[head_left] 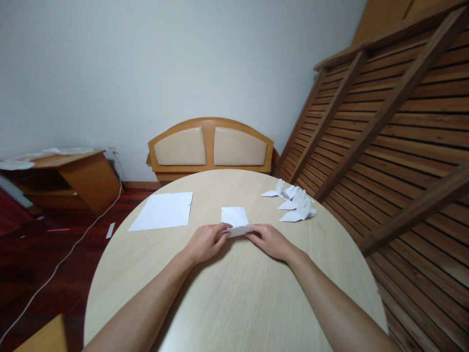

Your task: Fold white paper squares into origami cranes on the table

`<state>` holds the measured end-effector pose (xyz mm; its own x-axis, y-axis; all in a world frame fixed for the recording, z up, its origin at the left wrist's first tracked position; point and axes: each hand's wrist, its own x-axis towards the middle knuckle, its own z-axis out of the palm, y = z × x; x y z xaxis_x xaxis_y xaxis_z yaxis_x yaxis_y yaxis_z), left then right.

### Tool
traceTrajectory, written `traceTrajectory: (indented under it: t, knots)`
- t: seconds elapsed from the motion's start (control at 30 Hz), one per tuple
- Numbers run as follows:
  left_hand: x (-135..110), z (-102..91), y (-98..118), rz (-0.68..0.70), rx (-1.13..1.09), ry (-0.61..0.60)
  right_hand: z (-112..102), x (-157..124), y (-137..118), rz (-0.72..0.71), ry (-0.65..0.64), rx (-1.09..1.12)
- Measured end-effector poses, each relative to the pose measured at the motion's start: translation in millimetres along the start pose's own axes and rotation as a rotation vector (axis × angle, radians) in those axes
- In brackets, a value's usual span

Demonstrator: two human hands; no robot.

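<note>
Between my two hands is a small sheet of white paper point(235, 215), its near edge folded up into a strip. My left hand point(208, 242) pinches the left end of that fold, thumb in front and fingers behind. At the fold's right end, my right hand point(270, 241) grips it the same way. The far part of the paper lies toward the table's middle. To the left rests a larger flat white sheet point(163, 211) with a small nick in its right edge. Several folded paper figures point(298, 205) are bunched at the right.
A round light-wood table point(234, 298) carries everything. Behind it stands a padded headboard point(210, 146). Slatted wooden panels point(399, 127) lean close on the right. At left are a wooden desk point(78, 178) and a white cable point(78, 240) on the dark floor.
</note>
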<state>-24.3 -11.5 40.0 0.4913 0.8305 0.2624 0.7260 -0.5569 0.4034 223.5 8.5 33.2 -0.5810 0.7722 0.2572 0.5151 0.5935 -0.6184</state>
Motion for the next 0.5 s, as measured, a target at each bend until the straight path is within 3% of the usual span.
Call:
traceTrajectory:
  t: [0.1,0.33,0.5]
  knots:
    - [0.1,6.2,-4.7,-0.082,-0.073,0.096,0.6,0.7,0.8,0.084,0.04,0.014]
    - [2.8,17.0,-11.4,-0.181,-0.161,0.136,8.2,2.5,5.7,0.146,0.119,0.091]
    - [5.2,24.9,-13.5,-0.009,-0.033,0.281,20.3,6.3,12.6,0.21,0.198,0.063]
